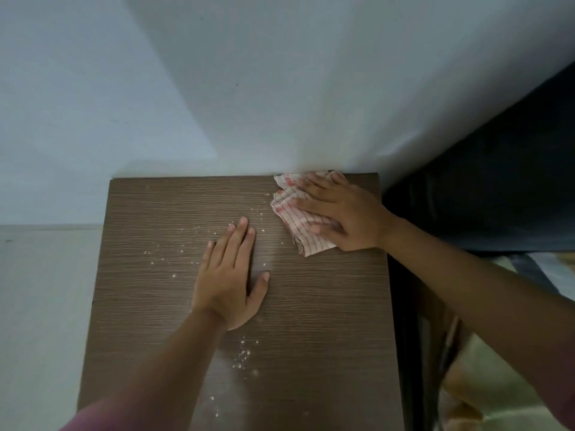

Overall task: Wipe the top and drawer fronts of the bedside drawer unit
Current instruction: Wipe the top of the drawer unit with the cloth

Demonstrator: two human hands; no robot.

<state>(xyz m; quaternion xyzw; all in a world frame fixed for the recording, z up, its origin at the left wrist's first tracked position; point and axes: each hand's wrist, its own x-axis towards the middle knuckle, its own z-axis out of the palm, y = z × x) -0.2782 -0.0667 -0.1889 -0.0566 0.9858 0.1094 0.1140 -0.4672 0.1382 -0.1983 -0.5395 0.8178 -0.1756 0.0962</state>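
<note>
The brown wood-grain top of the bedside drawer unit (149, 293) fills the middle of the view. White crumbs (242, 357) are scattered across it, some near the centre and some toward the front. My right hand (345, 213) presses flat on a crumpled white cloth with red stripes (292, 213) at the far right corner, against the wall. My left hand (231, 276) lies flat on the bare top near the centre, fingers slightly apart, holding nothing. The drawer fronts are out of sight below.
A white wall (217, 88) runs right behind the unit. Pale floor (40, 290) lies to the left. A dark headboard (497, 181) and the bed (504, 384) stand close along the right side.
</note>
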